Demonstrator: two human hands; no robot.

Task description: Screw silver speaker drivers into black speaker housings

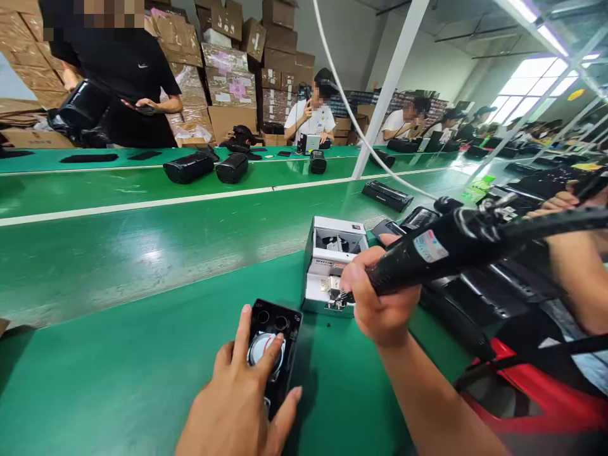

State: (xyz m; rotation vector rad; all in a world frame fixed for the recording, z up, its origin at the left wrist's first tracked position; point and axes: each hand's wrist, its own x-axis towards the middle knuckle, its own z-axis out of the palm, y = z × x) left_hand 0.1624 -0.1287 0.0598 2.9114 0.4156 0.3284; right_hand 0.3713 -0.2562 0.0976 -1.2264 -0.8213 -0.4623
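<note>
From the head camera, the left hand (pixel 235 402) grips a black rectangular plastic speaker housing (pixel 275 323), which stands tilted on end against the green belt. The thumb presses onto a round silver speaker driver (pixel 263 350) seated in the housing, and the other fingers curl behind it, mostly hidden.

The right hand (pixel 382 291) wraps its fingers closely together around a black electric screwdriver (pixel 451 244), with the thumb hidden from view. The screwdriver's metal tip touches the front tray of a white metal screw feeder box (pixel 332 250), which sits on the green conveyor belt (pixel 142 272) just beside the housing.

A black rectangular device (pixel 387 195) lies farther along the belt. Black cylindrical speakers (pixel 189 168) sit in a row beyond it. Another person's hand (pixel 558 202) shows at the right edge. Across the line, a person in a black T-shirt (pixel 118 76) holds a phone (pixel 135 106) before stacked cardboard boxes (pixel 228 76).
</note>
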